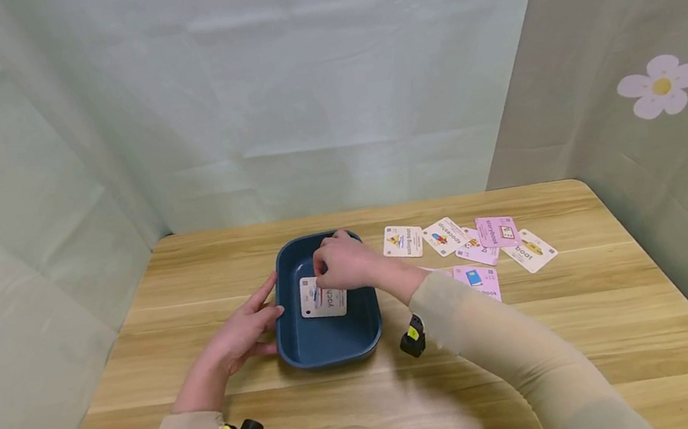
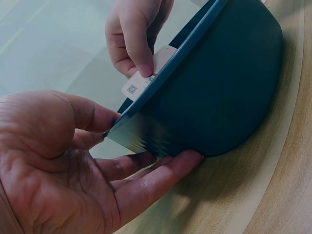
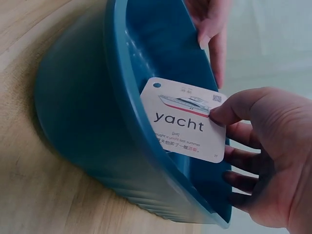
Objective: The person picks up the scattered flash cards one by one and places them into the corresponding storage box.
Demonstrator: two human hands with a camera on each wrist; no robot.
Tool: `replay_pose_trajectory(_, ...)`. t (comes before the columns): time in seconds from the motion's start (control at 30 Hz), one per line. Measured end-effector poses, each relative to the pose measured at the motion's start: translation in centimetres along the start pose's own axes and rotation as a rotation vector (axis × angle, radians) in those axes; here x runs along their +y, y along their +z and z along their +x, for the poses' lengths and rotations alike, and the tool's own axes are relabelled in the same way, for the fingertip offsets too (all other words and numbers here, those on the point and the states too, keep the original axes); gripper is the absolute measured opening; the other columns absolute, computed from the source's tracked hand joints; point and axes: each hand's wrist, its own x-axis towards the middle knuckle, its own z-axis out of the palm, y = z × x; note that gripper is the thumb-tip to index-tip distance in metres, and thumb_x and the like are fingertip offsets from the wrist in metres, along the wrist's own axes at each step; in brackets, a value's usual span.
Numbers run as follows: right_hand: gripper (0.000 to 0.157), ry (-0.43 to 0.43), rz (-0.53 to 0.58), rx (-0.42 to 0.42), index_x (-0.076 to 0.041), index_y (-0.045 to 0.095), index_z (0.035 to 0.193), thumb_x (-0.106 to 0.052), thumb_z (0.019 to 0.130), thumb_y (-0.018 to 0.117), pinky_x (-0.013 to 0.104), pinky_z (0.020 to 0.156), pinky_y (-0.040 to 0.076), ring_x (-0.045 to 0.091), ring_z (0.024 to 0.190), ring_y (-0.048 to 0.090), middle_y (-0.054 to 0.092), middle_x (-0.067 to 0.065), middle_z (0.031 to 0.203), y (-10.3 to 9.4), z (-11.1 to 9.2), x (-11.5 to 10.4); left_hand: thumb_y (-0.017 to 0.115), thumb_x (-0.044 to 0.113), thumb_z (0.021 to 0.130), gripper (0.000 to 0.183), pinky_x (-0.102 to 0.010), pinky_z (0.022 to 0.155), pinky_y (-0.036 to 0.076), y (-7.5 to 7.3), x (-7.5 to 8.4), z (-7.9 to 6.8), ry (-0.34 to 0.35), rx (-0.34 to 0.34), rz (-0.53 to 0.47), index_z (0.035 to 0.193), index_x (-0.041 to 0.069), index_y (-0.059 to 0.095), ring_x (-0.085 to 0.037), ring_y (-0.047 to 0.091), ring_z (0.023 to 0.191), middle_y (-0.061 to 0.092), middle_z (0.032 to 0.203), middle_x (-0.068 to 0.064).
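A dark blue plastic bin [image 1: 332,349] stands on the wooden table. My left hand [image 1: 248,333] holds its left side; in the left wrist view the thumb is at the rim and the fingers lie against the outer wall. Over the bin's inside, my right hand [image 1: 348,263] pinches a white flashcard [image 3: 183,122] by its edge, thumb on the printed face. The card reads "yacht" beneath a boat picture and has a punched hole in one corner. Part of it dips below the rim in the right wrist view.
To the bin's right lie a sailing boat card [image 1: 402,242], a spaceship card [image 1: 446,236], a pink storybook card [image 1: 497,231] overlapping others, and a boat card [image 1: 530,250]. Nearer, my right forearm partly covers a pink book card [image 1: 476,277]. Fabric curtains [image 1: 311,98] surround the table.
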Motion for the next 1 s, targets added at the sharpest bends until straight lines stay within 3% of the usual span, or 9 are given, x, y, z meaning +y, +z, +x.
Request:
replay_pose_trajectory(0.17,0.012,0.001,-0.06,0.006,-0.025,0.071,0.089,-0.035,0.095,0.069,0.039,0.088,0.044,0.024,0.113,0.045,0.061,-0.003,0.108,0.2,0.1,-0.2,0.045,0.017,0.109,0.07,-0.047,0.082,0.06,0.0,0.0,0.0,0.001,0.005,0.002,0.166,0.034,0.009,-0.041,0.058,0.124,0.026,0.161,-0.029)
replay_pose_trajectory(0.4,0.013,-0.012,-0.202,0.054,-0.025,0.074,0.099,-0.036,0.097,0.068,0.046,0.103,0.04,0.027,0.121,0.046,0.063,-0.001,0.116,0.8,0.4,0.0,0.047,0.018,0.108,0.07,-0.047,0.081,0.06,0.0,-0.1,0.2,0.001,0.016,0.012,0.166,0.034,0.011,-0.037,0.059,0.118,0.03,0.158,-0.028)
replay_pose_trajectory(0.57,0.013,0.002,-0.191,0.082,-0.025,0.075,0.103,-0.035,0.096,0.069,0.047,0.109,0.036,0.028,0.126,0.044,0.063,0.001,0.123,0.8,0.5,0.2,0.048,0.018,0.108,0.071,-0.047,0.081,0.06,0.0,-0.1,0.2,0.001,0.02,0.017,0.166,0.034,0.011,-0.035,0.059,0.116,0.029,0.159,-0.028)
replay_pose_trajectory(1.0,0.027,-0.002,-0.074,0.102,-0.024,0.074,0.118,-0.04,0.097,0.067,0.05,0.108,0.036,0.029,0.13,0.043,0.063,0.002,0.131,-0.5,-0.4,0.5,0.048,0.019,0.107,0.071,-0.044,0.078,0.061,0.1,0.0,0.2,-0.006,0.022,0.035,0.166,0.034,0.01,-0.036,0.058,0.12,0.025,0.161,-0.028)
